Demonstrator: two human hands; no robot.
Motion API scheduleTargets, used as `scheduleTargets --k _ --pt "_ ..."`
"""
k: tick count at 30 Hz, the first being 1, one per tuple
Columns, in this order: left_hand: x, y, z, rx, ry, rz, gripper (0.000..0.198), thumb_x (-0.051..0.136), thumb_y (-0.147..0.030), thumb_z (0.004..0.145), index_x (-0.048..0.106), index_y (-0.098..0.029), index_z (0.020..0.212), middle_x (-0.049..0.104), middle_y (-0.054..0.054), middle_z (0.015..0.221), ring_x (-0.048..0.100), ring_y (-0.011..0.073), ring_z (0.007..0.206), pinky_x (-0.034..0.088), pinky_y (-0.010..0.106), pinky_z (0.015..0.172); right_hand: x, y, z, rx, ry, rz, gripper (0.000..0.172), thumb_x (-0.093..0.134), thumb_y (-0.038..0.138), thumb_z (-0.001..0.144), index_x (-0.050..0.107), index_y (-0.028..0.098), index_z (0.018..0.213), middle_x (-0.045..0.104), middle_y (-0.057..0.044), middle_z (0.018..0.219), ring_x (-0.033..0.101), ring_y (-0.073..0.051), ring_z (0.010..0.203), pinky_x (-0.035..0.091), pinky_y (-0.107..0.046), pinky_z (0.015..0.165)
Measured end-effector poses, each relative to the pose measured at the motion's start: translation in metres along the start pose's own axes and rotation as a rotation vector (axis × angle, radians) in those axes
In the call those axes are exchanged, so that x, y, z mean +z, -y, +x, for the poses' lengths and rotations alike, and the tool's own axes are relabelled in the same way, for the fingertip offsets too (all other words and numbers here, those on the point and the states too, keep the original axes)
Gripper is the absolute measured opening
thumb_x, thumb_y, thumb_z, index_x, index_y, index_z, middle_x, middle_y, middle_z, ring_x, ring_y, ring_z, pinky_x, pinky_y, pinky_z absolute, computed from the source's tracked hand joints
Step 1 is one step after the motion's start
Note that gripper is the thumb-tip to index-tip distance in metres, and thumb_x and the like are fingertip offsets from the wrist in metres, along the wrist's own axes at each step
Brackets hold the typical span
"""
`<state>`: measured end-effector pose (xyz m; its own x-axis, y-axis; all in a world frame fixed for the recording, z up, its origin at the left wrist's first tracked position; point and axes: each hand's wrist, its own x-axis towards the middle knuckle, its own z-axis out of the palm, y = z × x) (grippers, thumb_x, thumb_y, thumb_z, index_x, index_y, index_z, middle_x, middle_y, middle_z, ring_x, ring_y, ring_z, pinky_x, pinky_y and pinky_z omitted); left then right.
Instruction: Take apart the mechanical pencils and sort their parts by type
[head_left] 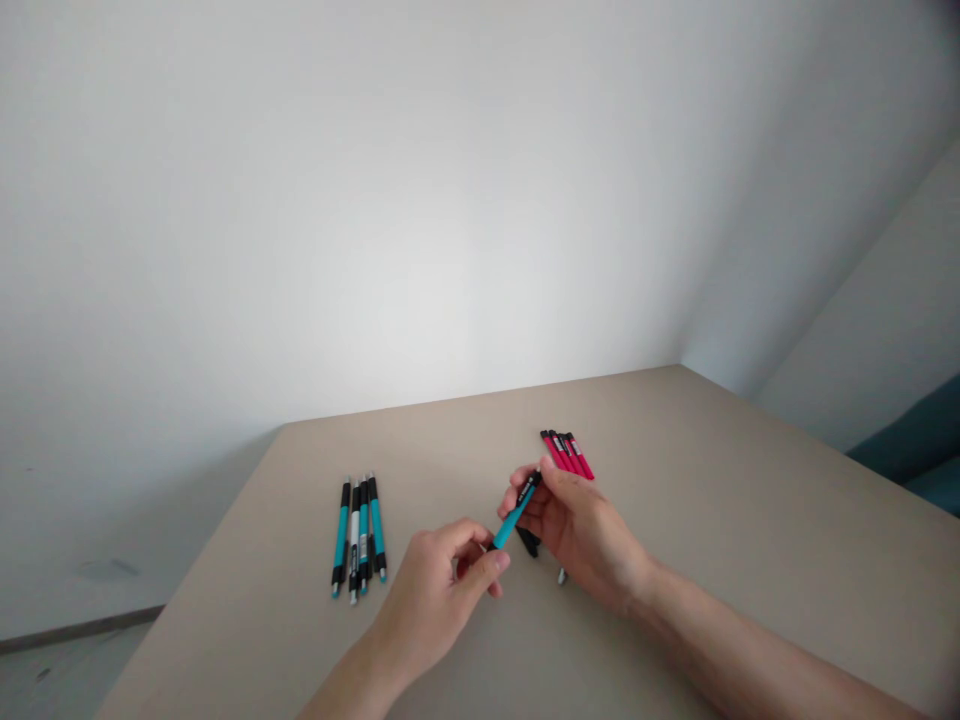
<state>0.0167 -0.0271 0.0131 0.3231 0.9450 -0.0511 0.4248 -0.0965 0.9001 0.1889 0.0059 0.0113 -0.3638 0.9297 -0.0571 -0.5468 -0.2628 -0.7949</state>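
A teal-and-black click pen slants at lower centre of the frame, its black section bearing pale lettering too small to read. The left hand has its grip closed on the lower end; the right hand pinches the upper end. Partly hidden beneath the right hand lie a black pen end and a white tip. Pink-and-black pens lie just beyond; left of centre, a row of teal pens includes one white pen. Beige desk, white wall, teal fabric at right edge.
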Motion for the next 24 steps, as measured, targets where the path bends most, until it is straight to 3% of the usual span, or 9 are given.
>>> scheduleTargets --k 4,9,21,24 --pt "0.014 0.001 0.000 -0.020 0.056 -0.200 0.029 0.052 -0.042 0.086 0.061 -0.016 0.078 0.068 0.003 0.066 0.057 0.0141 0.059 0.036 0.023 0.057 0.006 0.003 -0.001 0.113 0.054 0.224 0.031 0.047 0.047 0.086 0.056 0.018 0.081 0.043 0.003 0.063 0.045 -0.013 0.058 0.042 -0.032 0.066" --pt "0.024 0.002 -0.001 -0.061 0.121 -0.303 0.040 0.050 -0.050 0.085 0.062 -0.013 0.074 0.071 0.007 0.067 0.040 0.0101 0.048 0.026 0.024 0.047 0.011 0.011 -0.005 0.132 0.052 0.294 0.018 0.046 0.033 0.083 0.052 0.019 0.075 0.023 0.005 0.059 0.026 -0.011 0.052 0.032 -0.026 0.055" --pt "0.022 0.003 0.001 -0.068 0.188 -0.351 0.043 0.051 -0.052 0.084 0.065 -0.012 0.074 0.070 0.007 0.065 0.037 0.0100 0.048 0.024 0.025 0.048 0.008 0.009 -0.005 0.134 0.094 0.352 0.016 0.044 0.029 0.084 0.055 0.018 0.081 0.022 0.006 0.056 0.024 -0.010 0.051 0.030 -0.025 0.054" --pt "0.022 0.002 0.001 -0.063 0.193 -0.362 0.042 0.050 -0.051 0.086 0.064 -0.012 0.076 0.072 0.008 0.068 0.036 0.0101 0.048 0.024 0.025 0.049 0.008 0.010 -0.005 0.127 0.102 0.354 0.022 0.045 0.036 0.086 0.056 0.018 0.081 0.024 0.006 0.056 0.027 -0.010 0.051 0.032 -0.025 0.054"
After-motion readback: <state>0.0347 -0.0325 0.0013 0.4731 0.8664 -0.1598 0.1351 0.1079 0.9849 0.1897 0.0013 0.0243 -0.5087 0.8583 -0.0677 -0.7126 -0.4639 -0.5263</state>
